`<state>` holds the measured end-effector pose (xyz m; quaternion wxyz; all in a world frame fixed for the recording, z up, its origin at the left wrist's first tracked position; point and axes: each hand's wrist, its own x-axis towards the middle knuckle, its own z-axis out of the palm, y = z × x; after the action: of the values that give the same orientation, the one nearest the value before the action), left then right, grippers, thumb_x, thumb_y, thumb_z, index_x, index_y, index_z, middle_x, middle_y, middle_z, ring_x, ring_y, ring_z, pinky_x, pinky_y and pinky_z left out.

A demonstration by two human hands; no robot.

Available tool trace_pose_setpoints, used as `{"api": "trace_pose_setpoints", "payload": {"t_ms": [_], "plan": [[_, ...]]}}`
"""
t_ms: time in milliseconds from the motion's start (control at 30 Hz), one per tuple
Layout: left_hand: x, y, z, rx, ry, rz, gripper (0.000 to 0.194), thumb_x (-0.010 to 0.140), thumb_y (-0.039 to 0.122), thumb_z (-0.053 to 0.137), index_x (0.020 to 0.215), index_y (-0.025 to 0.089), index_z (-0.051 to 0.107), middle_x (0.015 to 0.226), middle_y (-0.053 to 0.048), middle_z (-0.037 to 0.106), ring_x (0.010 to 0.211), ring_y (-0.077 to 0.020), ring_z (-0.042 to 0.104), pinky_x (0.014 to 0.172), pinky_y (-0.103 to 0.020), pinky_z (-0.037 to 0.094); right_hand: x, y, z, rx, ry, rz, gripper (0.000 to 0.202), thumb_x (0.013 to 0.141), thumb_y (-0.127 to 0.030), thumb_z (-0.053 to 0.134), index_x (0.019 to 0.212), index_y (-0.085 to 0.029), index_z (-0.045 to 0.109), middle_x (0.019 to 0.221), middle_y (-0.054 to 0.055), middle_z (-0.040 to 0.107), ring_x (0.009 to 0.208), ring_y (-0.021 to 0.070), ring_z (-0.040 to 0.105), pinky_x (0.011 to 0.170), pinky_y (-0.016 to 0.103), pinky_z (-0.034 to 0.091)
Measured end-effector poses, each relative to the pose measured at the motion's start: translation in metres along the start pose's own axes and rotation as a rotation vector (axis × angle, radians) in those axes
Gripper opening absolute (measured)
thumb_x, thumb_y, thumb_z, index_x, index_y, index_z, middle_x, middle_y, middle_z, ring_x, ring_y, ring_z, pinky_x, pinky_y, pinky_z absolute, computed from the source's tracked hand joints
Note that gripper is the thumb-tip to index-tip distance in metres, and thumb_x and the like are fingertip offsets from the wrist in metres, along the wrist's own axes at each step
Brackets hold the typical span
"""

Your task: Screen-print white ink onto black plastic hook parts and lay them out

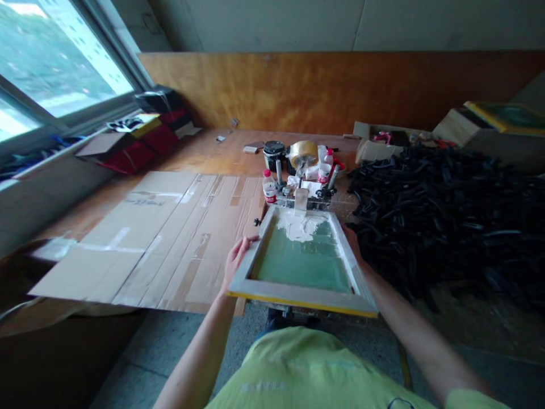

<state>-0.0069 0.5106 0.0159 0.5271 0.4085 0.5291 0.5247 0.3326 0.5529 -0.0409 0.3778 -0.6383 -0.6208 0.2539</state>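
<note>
A screen printing frame (293, 289) with a green mesh lies before me, pale rails around it and a yellow strip along its near edge. White ink (298, 226) is smeared over the far part of the mesh. A small squeegee (301, 200) rests at the frame's far rail, beside the metal clamp (326, 193). My left hand (238, 258) is closed at the left rail, fingers bent against its side. On the opposite side, my right hand (352, 241) grips the right rail; its fingertips are mostly hidden behind the frame.
Flattened cardboard (170, 238) covers the table's left side. A heap of black pieces (434, 216) lies right. Behind the frame stand a red-capped bottle (269, 187), a black tub (273, 152) and a tape roll (303, 153). An open box (378, 149) sits at the back right.
</note>
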Motion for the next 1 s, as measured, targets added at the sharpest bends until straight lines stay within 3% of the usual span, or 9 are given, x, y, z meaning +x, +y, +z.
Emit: {"api": "trace_pose_setpoints", "payload": {"t_ms": [67,133,233,333,500,667,733,867,1000], "plan": [[-0.008,-0.019,-0.013,0.096,-0.101,-0.116,0.054,0.075,0.059,0.064,0.107,0.015,0.069,0.077,-0.001,0.065,0.059,-0.0115,0.055,0.052,-0.021,0.041,0.017,-0.006,-0.017,-0.185,0.116,-0.027,0.032,0.087,-0.022,0.048,0.111,-0.011,0.067,0.105,0.011,0.069,0.102,0.022,0.062,0.095,0.037,0.048],[-0.01,-0.044,-0.02,0.143,-0.169,-0.167,0.064,0.075,0.058,0.065,0.126,0.018,0.058,0.075,0.0,0.063,0.059,-0.0116,0.054,0.052,-0.02,0.039,0.038,-0.026,-0.014,-0.315,0.175,-0.17,0.038,0.085,-0.021,0.056,0.122,-0.015,0.061,0.119,0.013,0.064,0.114,0.0254,0.057,0.102,0.043,0.042],[-0.005,-0.079,-0.024,0.216,-0.176,-0.166,0.078,0.077,0.056,0.063,0.143,0.021,0.039,0.076,0.001,0.062,0.065,-0.0134,0.057,0.056,-0.021,0.042,0.064,-0.065,0.017,-0.429,0.074,-0.442,0.056,0.083,-0.022,0.063,0.137,-0.016,0.047,0.138,0.014,0.049,0.126,0.0274,0.045,0.108,0.045,0.036],[0.002,-0.099,-0.024,0.279,-0.165,-0.162,0.076,0.079,0.056,0.06,0.143,0.021,0.039,0.076,0.0,0.061,0.065,-0.014,0.056,0.057,-0.023,0.042,0.077,-0.091,0.051,-0.619,-0.082,-0.491,0.044,0.081,-0.019,0.065,0.124,-0.013,0.056,0.123,0.015,0.058,0.115,0.0276,0.051,0.099,0.039,0.041],[0.004,-0.101,-0.025,0.269,-0.153,-0.203,0.075,0.076,0.057,0.063,0.138,0.018,0.047,0.076,0.0,0.061,0.065,-0.0149,0.056,0.057,-0.024,0.041,0.081,-0.089,0.062,-0.772,-0.291,-0.338,0.016,0.085,-0.026,0.061,0.096,-0.015,0.064,0.099,0.01,0.066,0.097,0.0243,0.058,0.081,0.031,0.044],[0.001,-0.095,-0.022,0.23,-0.136,-0.231,0.075,0.074,0.058,0.065,0.136,0.019,0.05,0.075,0.0,0.062,0.064,-0.0153,0.057,0.056,-0.024,0.042,0.07,-0.085,0.063,-0.833,-0.235,-0.249,0.015,0.086,-0.016,0.052,0.097,-0.013,0.062,0.1,0.013,0.066,0.097,0.0247,0.056,0.079,0.031,0.041],[0.001,-0.093,-0.021,0.21,-0.125,-0.241,0.075,0.072,0.058,0.066,0.134,0.019,0.052,0.075,0.0,0.062,0.064,-0.0158,0.057,0.056,-0.025,0.042,0.051,-0.087,0.068,-0.828,-0.267,-0.312,0.018,0.085,-0.01,0.047,0.095,-0.012,0.061,0.098,0.014,0.065,0.096,0.0243,0.055,0.077,0.031,0.04],[0.0,-0.091,-0.021,0.191,-0.12,-0.245,0.073,0.072,0.056,0.068,0.132,0.018,0.054,0.077,-0.001,0.063,0.066,-0.0162,0.058,0.058,-0.025,0.043,0.007,-0.091,0.064,-0.762,-0.459,-0.615,0.019,0.083,-0.007,0.045,0.091,-0.013,0.061,0.093,0.012,0.062,0.095,0.0228,0.053,0.072,0.03,0.039],[0.0,-0.094,-0.022,0.197,-0.125,-0.222,0.072,0.075,0.055,0.066,0.134,0.017,0.052,0.081,-0.002,0.064,0.071,-0.0161,0.058,0.061,-0.024,0.044,0.001,-0.092,0.047,-0.659,-0.555,-0.732,0.011,0.084,-0.012,0.05,0.086,-0.016,0.061,0.087,0.007,0.062,0.088,0.0196,0.053,0.07,0.028,0.037]]}}
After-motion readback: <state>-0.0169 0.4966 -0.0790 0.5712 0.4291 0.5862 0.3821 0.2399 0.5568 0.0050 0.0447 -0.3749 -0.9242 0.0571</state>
